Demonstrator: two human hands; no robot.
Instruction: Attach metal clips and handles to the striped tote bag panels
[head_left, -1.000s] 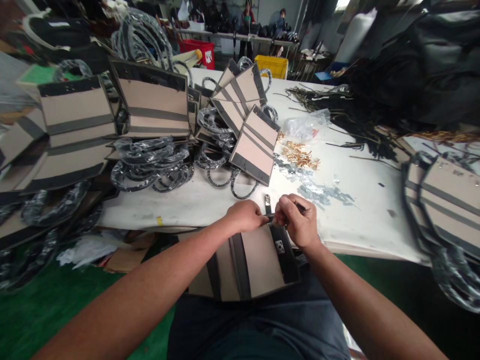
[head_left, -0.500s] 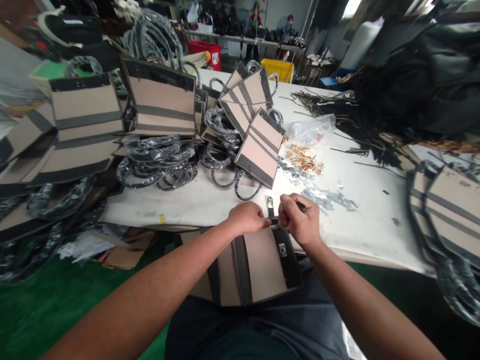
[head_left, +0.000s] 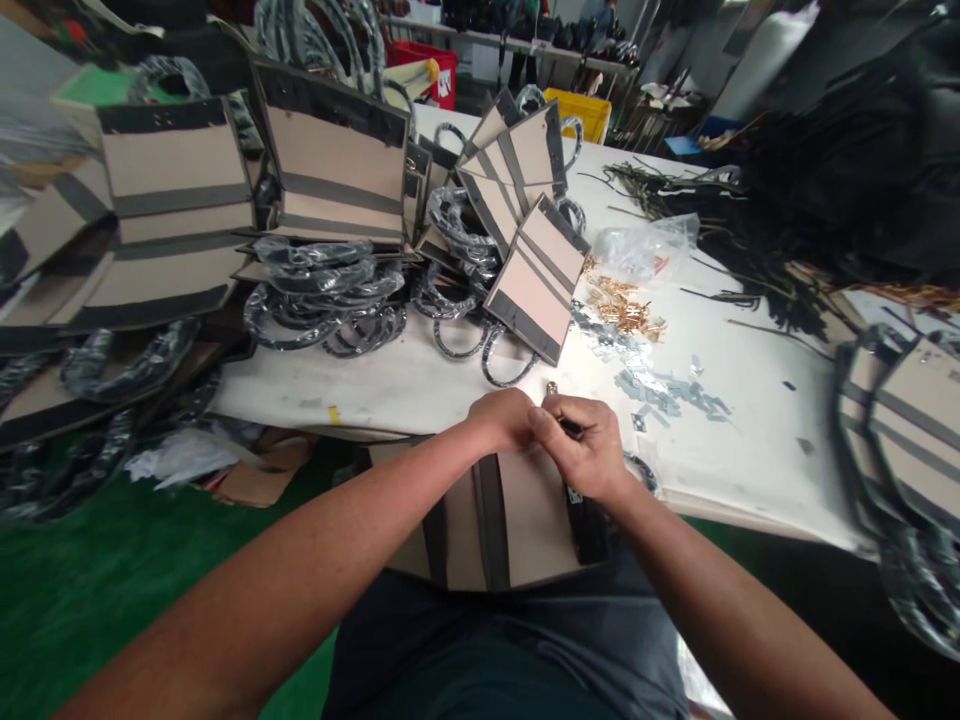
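Note:
A beige panel with dark bands [head_left: 532, 520] lies across my lap against the table's front edge. My left hand [head_left: 504, 418] is closed at the panel's upper edge, its fingertips hidden behind my other hand. Beside it and touching it, my right hand [head_left: 585, 440] is wrapped round a dark tool [head_left: 571, 428], of which only a short part shows. A small metal fitting [head_left: 552, 388] stands out just beyond my fingers. Near my right wrist, part of a dark ring-shaped handle [head_left: 643, 472] rests at the table edge.
Beige panels [head_left: 337, 150] with plastic-wrapped handles [head_left: 300, 310] are piled at the left and centre. Gold-coloured pieces [head_left: 626, 308] and flat metal plates [head_left: 660, 385] lie on the white table [head_left: 750, 440]. More panels [head_left: 919, 410] stand at the right; black strips [head_left: 765, 270] lie behind.
My hands have come together, and my right hand has turned over near the fitting. The view has shifted, so the table items sit further right and higher.

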